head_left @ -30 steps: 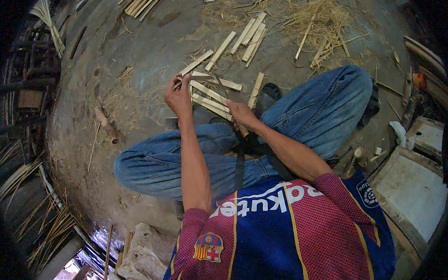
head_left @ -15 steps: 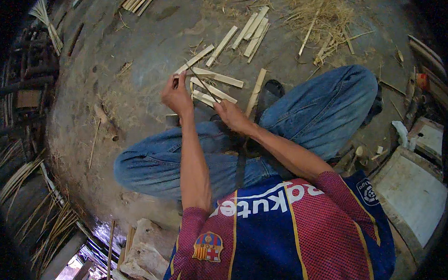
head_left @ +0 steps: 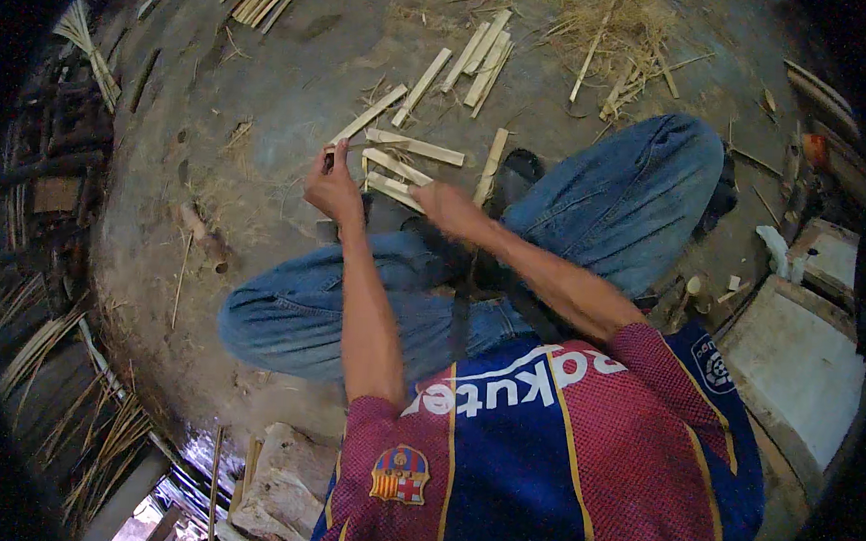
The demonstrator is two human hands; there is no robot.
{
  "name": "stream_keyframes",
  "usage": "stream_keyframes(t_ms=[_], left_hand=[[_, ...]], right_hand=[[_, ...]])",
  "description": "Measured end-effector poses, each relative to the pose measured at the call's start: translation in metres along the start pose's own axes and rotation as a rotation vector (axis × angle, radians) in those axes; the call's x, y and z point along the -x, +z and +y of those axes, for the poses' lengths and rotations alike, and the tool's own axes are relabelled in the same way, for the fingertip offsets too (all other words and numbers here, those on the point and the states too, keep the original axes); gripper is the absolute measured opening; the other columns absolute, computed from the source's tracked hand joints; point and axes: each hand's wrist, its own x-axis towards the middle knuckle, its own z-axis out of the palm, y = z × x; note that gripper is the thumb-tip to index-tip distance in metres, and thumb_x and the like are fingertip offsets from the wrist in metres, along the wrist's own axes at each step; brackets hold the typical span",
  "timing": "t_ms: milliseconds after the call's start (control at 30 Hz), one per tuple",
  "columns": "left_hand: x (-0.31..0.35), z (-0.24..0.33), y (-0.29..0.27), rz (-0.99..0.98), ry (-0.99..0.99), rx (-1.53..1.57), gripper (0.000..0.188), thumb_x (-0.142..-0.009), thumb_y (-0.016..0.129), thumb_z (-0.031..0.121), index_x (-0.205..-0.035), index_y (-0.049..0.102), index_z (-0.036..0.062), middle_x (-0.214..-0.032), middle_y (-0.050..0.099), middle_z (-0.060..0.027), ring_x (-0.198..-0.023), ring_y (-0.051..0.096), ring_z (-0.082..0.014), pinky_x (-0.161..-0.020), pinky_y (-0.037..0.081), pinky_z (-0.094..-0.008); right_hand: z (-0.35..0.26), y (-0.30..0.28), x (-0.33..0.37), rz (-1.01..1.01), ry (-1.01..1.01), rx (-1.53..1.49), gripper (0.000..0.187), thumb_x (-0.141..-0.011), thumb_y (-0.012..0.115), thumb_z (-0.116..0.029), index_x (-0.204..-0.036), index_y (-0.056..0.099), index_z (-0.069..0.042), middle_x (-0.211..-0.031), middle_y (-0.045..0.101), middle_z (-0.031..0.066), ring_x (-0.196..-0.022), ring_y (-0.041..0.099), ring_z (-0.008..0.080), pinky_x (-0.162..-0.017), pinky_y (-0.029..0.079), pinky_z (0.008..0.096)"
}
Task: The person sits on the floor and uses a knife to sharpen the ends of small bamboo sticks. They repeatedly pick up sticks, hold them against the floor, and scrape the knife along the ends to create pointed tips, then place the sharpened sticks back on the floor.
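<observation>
Pale flat strips [head_left: 415, 147] are being handled low over the floor [head_left: 277, 103], in front of crossed legs in blue jeans [head_left: 607, 210]. The left hand [head_left: 336, 193] is being held at the near end of a slanting strip [head_left: 367, 115], its thumb and forefinger being set close together; whether that strip or some thinner piece is being pinched cannot be told. The right hand [head_left: 449, 211] is being held with its fingers curled, over the near ends of two strips [head_left: 396, 166]; whatever is being gripped inside the curl, if anything, is being hidden by the back of the hand.

In this pose, as far as can be judged, good control is being favoured by a light but firm pinch near the strip's end, with both wrists being carried low. Should an edge be hidden in the right hand, safety is being served only if each stroke is being directed away from the left fingertips. A snag is being risked by the strips under the right hand, so space is best being made there. The further strips [head_left: 486, 43] are being set well apart from both hands, beside a heap of loose fibre [head_left: 642, 30].
</observation>
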Motion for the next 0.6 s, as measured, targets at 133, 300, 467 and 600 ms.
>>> stream_keyframes(t_ms=[133,300,467,600], left_hand=[[-0.001,0.004,0.002,-0.038,-0.008,-0.003,0.022,-0.083,0.074,0.021,-0.085,0.07,0.0003,-0.066,0.065,-0.0099,-0.058,0.054,-0.0143,-0.058,0.044,-0.0326],[0.006,0.009,-0.002,-0.039,-0.029,-0.09,0.022,-0.083,0.073,0.022,-0.086,0.07,-0.0004,-0.067,0.066,-0.0108,-0.057,0.054,-0.0166,-0.059,0.044,-0.0343],[0.0,0.003,0.0,-0.015,0.012,0.059,0.023,-0.083,0.073,0.022,-0.088,0.071,-0.0003,-0.068,0.067,-0.0117,-0.059,0.057,-0.0177,-0.06,0.046,-0.0342],[-0.006,0.017,0.004,-0.032,0.005,-0.07,0.025,-0.084,0.072,0.02,-0.097,0.069,-0.0014,-0.076,0.069,-0.0131,-0.065,0.06,-0.0159,-0.061,0.047,-0.0334]], right_hand=[[0.032,0.009,-0.014,0.064,0.035,0.132,0.048,-0.098,0.045,-0.04,-0.093,0.059,0.006,-0.084,0.061,0.0286,-0.084,0.06,0.0445,-0.076,0.046,0.0499],[0.054,0.014,-0.01,0.137,-0.227,0.268,0.051,-0.099,0.043,-0.042,-0.088,0.059,0.005,-0.084,0.063,0.0284,-0.085,0.062,0.0442,-0.075,0.047,0.0515],[0.042,0.01,-0.011,0.086,0.094,0.22,0.062,-0.097,0.04,-0.052,-0.091,0.058,0.007,-0.083,0.064,0.0277,-0.076,0.065,0.0396,-0.072,0.05,0.0509],[0.072,0.013,-0.008,0.217,0.095,0.156,0.062,-0.095,0.044,-0.054,-0.089,0.059,0.006,-0.072,0.064,0.0213,-0.065,0.064,0.0378,-0.065,0.052,0.0473]])
